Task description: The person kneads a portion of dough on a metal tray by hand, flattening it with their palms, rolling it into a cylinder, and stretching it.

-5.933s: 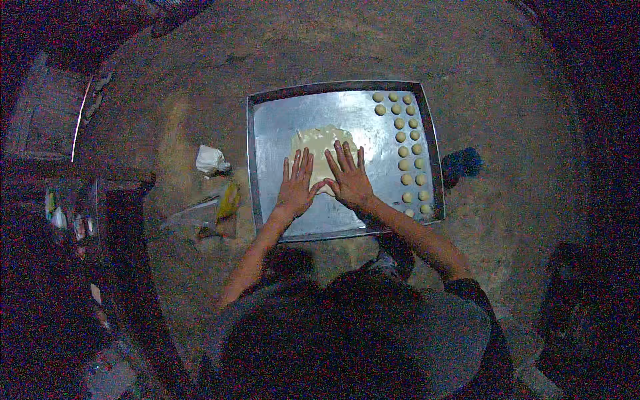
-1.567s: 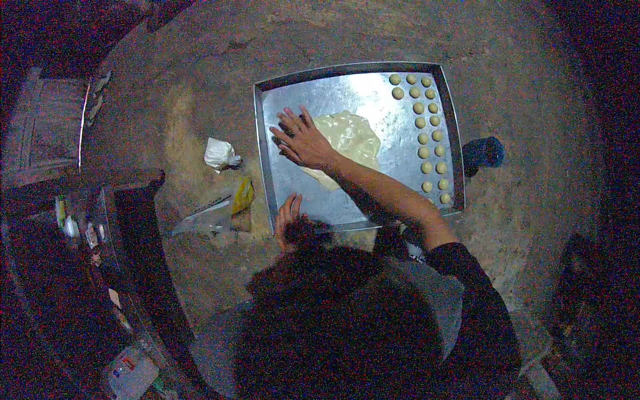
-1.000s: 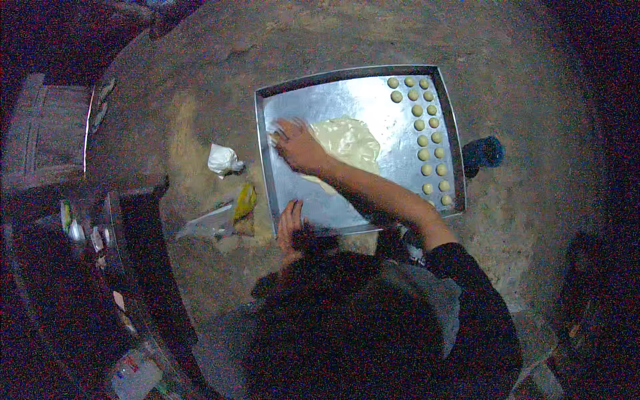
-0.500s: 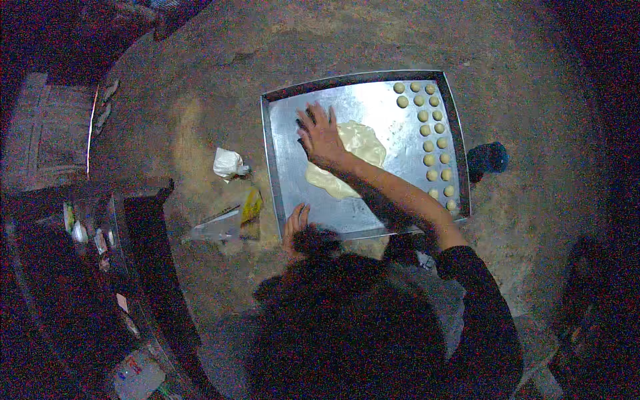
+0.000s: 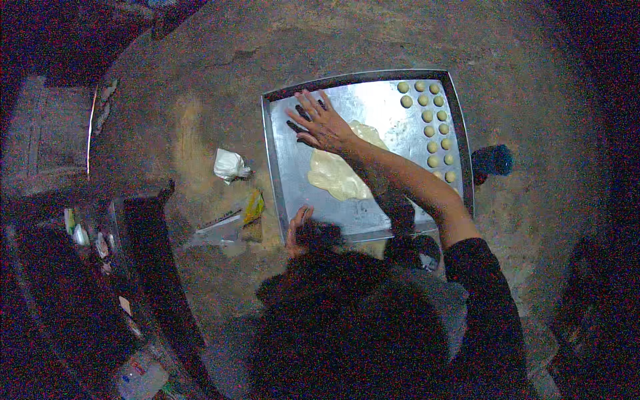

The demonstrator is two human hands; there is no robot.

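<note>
A large square metal tray (image 5: 403, 160) lies on the floor before me. In its middle a pale, thin sheet of dough (image 5: 337, 177) is spread flat with an uneven outline. My right hand (image 5: 322, 127) is open, fingers spread, over the dough's far left edge and the bare metal beside it. Its forearm crosses the dough and hides part of it. My left hand (image 5: 299, 225) is at the tray's near left corner, its fingers closed over the rim; the rest of it is in shadow. Several small dough balls (image 5: 427, 116) stand in rows along the tray's right side.
Left of the tray, a knotted white plastic bag (image 5: 231, 165) and a yellow-and-clear plastic packet (image 5: 253, 207) lie on the floor. A dark blue container (image 5: 493, 160) stands beside the tray's right wall. Dark furniture (image 5: 150, 247) with small items is at the left.
My right hand has moved a little farther away and to the left, its forearm now covering more of the dough and the nearest dough balls. My left hand stays at the tray corner.
</note>
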